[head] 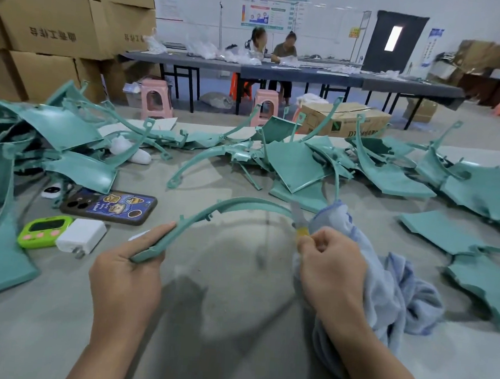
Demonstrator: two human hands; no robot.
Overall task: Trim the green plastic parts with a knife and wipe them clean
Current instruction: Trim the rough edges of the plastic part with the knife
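Above the grey counter [235, 292], a curved green strip [236, 201] arcs left to right between both hands: left hand [127, 272] clamps its near end, right hand [332, 263] pinches knife [298, 219] and blue cloth [396, 276] at its far end.

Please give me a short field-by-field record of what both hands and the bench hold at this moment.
left hand: closed on one end of a curved green part
right hand: grip on a knife and a blue cloth
knife position: blade at the far end of the curved part
part: raised off the table
beside left hand: phone, green timer, white charger
stock: green parts piled along the far side
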